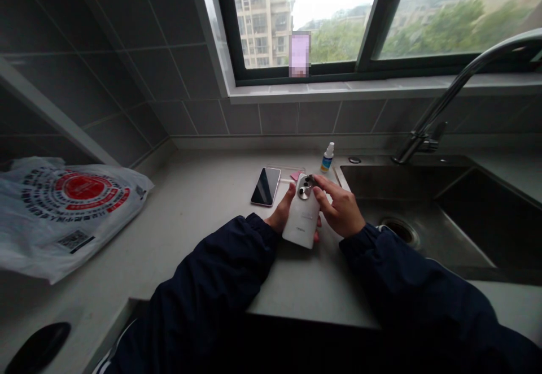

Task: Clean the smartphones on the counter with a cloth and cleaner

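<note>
A white smartphone (pixel 300 219) is held above the counter with its back and round camera bump facing up. My left hand (pixel 281 211) is closed around it, thumb along the left edge and fingertips showing at the right edge. At its upper right corner, beside the camera bump, are the bent fingers of my right hand (pixel 341 207). Something small and dark shows at those fingertips, too small to name. Another phone (pixel 266 186) with a dark screen lies on the counter to the left. Behind my right hand stands a small white spray bottle (pixel 327 158) with a blue and yellow label.
A clear flat case (pixel 286 168) and a pink piece (pixel 296 175) lie behind the held phone. On the right is a steel sink (pixel 461 238) with a curved faucet (pixel 444 100). A printed plastic bag (pixel 71 210) sits at the left, below the window side wall.
</note>
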Demonstrator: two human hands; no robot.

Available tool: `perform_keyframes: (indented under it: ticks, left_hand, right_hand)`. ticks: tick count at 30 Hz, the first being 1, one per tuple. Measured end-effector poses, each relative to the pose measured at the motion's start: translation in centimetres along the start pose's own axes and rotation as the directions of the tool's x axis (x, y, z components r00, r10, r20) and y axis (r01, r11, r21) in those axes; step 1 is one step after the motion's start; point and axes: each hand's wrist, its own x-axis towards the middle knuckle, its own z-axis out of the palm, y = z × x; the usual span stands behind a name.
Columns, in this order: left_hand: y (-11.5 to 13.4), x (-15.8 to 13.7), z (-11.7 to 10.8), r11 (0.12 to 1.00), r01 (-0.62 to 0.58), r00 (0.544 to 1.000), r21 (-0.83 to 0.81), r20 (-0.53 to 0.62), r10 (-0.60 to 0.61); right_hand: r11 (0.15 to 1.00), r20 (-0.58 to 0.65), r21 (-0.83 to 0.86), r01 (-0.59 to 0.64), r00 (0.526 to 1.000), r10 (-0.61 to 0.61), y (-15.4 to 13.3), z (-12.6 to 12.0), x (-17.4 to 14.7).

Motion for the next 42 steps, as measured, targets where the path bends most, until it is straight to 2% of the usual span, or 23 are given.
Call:
perform_keyframes:
  ticks: [9, 18, 25, 33, 42]
  left_hand:
    - [0.3, -0.1, 0.5, 1.000, 0.006, 0.999, -0.005, -0.047, -0.006]
    - [0.5, 0.1, 1.4, 0.986, -0.052, 0.984, -0.156, -0.176, 0.024]
    - [0.5, 0.1, 1.5, 0.989, -0.067, 0.972, -0.131, -0.233, 0.034]
    - [0.5, 0.0, 1.4, 0.997, -0.002, 0.973, -0.072, -0.231, -0.015]
    - [0.1, 0.0, 0.9, 0.999, 0.025, 0.941, -0.026, -0.336, -0.032]
  right_hand:
    - [1.000, 0.083, 0.011, 0.025, 0.996, -0.026, 0.0, 0.4, -0.3]
    - [0.999, 0.104, 0.024, 0.028, 0.994, -0.031, -0.5, 0.3, -0.3]
    - [0.999, 0.113, 0.043, 0.028, 0.993, -0.033, -0.5, 0.4, -0.3]
    - [0.999, 0.142, 0.023, 0.027, 0.989, -0.030, -0.3, 0.5, -0.4]
    - [0.998, 0.188, 0.009, 0.062, 0.980, -0.063, -0.1, 0.8, -0.5]
